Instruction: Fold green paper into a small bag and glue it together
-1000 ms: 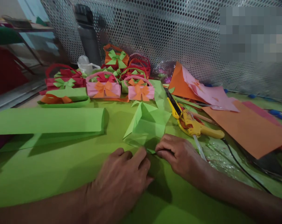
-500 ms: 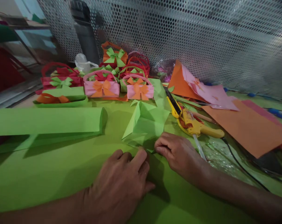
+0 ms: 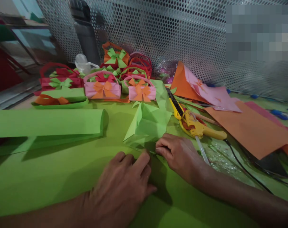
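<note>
A partly folded piece of light green paper (image 3: 150,123) stands in front of me, with raised creased flaps forming an open shape. At its near right edge, my right hand (image 3: 179,153) is closed, thumb and bent index finger pinching the paper. My left hand (image 3: 125,186) rests palm down at the near edge. Its fingers are bent with the index finger reaching the paper, and the thumb sticks out apart from them. The left fingertips are partly hidden. Both hands are over a green work surface (image 3: 75,177).
Right of the paper lie a box cutter (image 3: 176,104) and a yellow glue gun (image 3: 197,126) with a glue stick and cord. Orange sheets (image 3: 248,126) are further right. Behind stand several small paper bags (image 3: 102,90) with bows. A rolled green sheet (image 3: 46,123) lies left; a dark bottle (image 3: 85,34) stands behind.
The view has shifted very slightly, moving everything a little leftward. Both hands keep nearly the same place and pose at the paper's near edge.
</note>
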`<state>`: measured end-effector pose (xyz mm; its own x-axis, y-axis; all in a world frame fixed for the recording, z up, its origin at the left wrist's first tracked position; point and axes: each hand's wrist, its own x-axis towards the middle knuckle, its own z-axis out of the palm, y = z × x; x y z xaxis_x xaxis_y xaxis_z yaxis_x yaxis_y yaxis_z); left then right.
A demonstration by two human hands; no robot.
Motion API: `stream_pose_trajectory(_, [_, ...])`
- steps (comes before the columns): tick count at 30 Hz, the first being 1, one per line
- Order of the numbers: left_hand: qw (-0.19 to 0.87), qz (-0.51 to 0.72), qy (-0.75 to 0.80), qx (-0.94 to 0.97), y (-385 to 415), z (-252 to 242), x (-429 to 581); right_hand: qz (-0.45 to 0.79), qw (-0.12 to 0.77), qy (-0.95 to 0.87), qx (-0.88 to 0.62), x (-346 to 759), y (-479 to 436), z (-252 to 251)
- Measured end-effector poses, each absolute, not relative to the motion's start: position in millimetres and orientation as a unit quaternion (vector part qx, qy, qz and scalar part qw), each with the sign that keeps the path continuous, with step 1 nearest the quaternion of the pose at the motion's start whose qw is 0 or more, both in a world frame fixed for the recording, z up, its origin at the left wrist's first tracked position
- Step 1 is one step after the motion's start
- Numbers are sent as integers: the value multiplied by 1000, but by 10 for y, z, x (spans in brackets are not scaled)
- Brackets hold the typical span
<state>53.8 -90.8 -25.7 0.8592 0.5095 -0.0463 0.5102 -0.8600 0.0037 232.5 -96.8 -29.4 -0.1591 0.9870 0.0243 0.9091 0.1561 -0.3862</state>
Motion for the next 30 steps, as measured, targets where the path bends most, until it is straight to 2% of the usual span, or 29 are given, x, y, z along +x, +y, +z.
stream_pose_trajectory(6, [10, -14, 264, 964, -920, -242, 534, 120, 123, -767, -619, 2319, -973, -308])
stream_pose_trajectory(13, [5, -16, 263, 965, -906, -256, 538, 39, 93, -814, -572, 2315, -999, -332])
stream_pose_trajectory(25, [0, -44, 277, 960, -935, -278, 528, 55, 89, -790, -605, 2272, -980, -309])
stream_pose_trajectory(30, [10, -54, 273, 960, -931, -216, 552, 111, 113, -763, -626, 2304, -946, -269])
